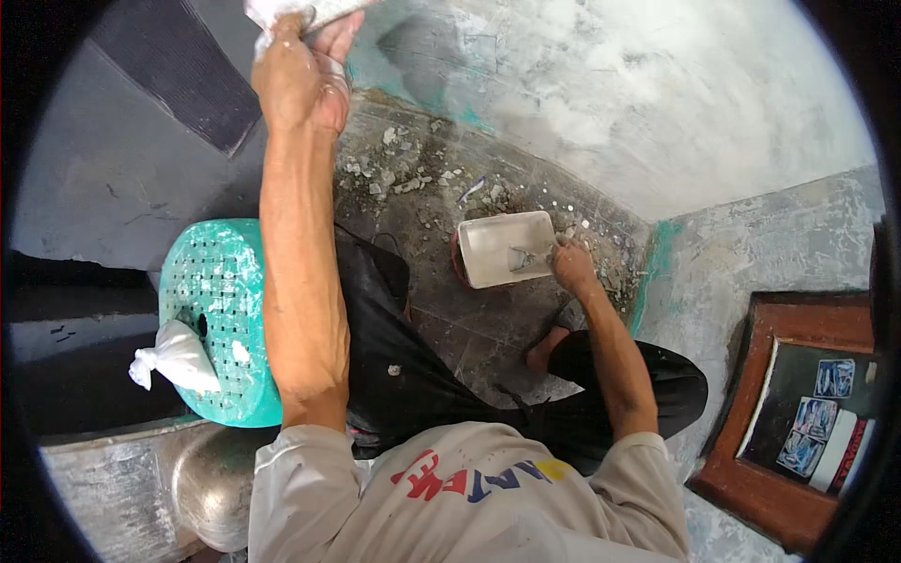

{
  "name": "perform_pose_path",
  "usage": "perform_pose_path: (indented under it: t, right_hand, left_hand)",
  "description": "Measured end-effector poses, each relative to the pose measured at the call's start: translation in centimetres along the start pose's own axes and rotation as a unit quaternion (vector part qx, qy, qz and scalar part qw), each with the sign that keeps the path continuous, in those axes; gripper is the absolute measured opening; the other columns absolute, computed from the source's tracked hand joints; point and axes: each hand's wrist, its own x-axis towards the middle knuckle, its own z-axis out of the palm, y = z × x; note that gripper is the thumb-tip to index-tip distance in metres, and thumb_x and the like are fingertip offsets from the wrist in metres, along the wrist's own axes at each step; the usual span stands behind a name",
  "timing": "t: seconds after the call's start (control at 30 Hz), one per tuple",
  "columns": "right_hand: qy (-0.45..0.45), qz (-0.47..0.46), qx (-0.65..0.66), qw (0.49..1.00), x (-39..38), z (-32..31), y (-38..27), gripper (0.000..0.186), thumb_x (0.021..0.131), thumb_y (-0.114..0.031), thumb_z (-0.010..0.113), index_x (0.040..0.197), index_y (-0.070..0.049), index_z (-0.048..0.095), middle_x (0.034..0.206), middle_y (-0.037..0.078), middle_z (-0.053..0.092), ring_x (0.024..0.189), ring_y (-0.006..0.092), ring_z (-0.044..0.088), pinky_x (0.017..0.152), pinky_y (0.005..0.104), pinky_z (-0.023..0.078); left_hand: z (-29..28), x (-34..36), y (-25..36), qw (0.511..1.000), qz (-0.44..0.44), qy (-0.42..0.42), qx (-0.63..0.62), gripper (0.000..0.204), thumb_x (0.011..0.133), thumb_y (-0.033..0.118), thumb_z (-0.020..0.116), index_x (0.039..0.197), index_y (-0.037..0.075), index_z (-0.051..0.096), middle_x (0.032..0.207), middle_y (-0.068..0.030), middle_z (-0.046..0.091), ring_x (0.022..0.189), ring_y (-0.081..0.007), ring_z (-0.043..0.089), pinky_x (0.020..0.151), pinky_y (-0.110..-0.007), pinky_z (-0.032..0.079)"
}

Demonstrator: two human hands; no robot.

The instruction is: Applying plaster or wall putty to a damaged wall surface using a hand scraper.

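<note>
Nearby, teal stool (218,310) beside left hand (298,80).

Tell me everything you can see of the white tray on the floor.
The white tray is a shallow rectangular pan with a raised rim, plastic by the look, smeared with pale grey paste. It lies flat on the dirty, rubble-strewn floor near the wall. A small metal scraper rests inside it, held by the right hand at the tray's right edge. Something red shows under its left edge.

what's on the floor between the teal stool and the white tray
In the head view, the person's black-trousered leg lies between the teal stool and the white tray, with the raised left forearm crossing above the stool's edge.
</note>
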Motion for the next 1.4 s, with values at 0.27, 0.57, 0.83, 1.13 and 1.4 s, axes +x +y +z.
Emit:
perform_pose_path:
  t: [0.27, 0.57, 0.83, 1.13, 1.4]
  right_hand:
    - [0.024, 0.024, 0.033, 0.999, -1.3, 4.3, -1.4, 0.022, 0.094, -0.018, 0.059, 0.102, -0.004, 0.074, 0.123, 0.016, 0.060, 0.113, 0.0361, 0.062, 0.090, 0.0539, 0.053]
    - [-0.025, -0.025, -0.104, 0.994, 0.8, 2.8, -4.9, 0.021, 0.089, -0.014, 0.060, 0.103, -0.004, 0.072, 0.120, 0.017, 0.060, 0.107, 0.0290, 0.059, 0.090, 0.0448, 0.046]
    - [0.095, -0.069, -0.023, 0.993, 1.4, 5.0, -3.9, 0.019, 0.087, -0.019, 0.065, 0.103, -0.012, 0.073, 0.107, 0.011, 0.065, 0.103, 0.0279, 0.059, 0.089, 0.0448, 0.046]
    - [0.020, -0.015, 0.085, 0.996, 3.9, 6.8, -4.1, 0.035, 0.082, -0.027, 0.075, 0.113, -0.011, 0.075, 0.110, 0.014, 0.062, 0.113, 0.0321, 0.057, 0.094, 0.0455, 0.043]
    - [0.003, -0.057, 0.087, 0.995, 5.1, 4.8, -7.7, 0.041, 0.077, -0.033, 0.079, 0.109, -0.008, 0.075, 0.115, 0.013, 0.062, 0.113, 0.0319, 0.057, 0.096, 0.0476, 0.044]
  left_hand:
    - [3.4, -3.0, 0.4, 0.995, -0.035, 0.088, 0.031, 0.023, 0.103, 0.016, 0.057, 0.123, 0.005, 0.060, 0.119, -0.0082, 0.067, 0.108, -0.0202, 0.068, 0.100, -0.036, 0.054]
    - [4.3, -4.5, -1.1, 1.000, -0.007, -0.019, 0.000, 0.030, 0.106, 0.015, 0.049, 0.130, -0.002, 0.057, 0.128, -0.0146, 0.067, 0.117, -0.0262, 0.066, 0.103, -0.039, 0.053]
    - [5.7, -4.9, -0.9, 1.000, -0.003, 0.016, 0.026, 0.032, 0.107, 0.015, 0.046, 0.129, -0.005, 0.057, 0.126, -0.0183, 0.068, 0.113, -0.0281, 0.069, 0.102, -0.041, 0.055]
    - [4.5, -4.6, -1.5, 0.996, 0.060, 0.066, 0.024, 0.033, 0.107, 0.016, 0.047, 0.127, -0.007, 0.057, 0.124, -0.0183, 0.068, 0.109, -0.0269, 0.070, 0.096, -0.039, 0.058]
    - [4.5, -4.6, -1.5, 0.994, 0.065, 0.065, 0.057, 0.032, 0.108, 0.017, 0.047, 0.127, -0.006, 0.057, 0.122, -0.0180, 0.069, 0.105, -0.0262, 0.072, 0.091, -0.038, 0.060]
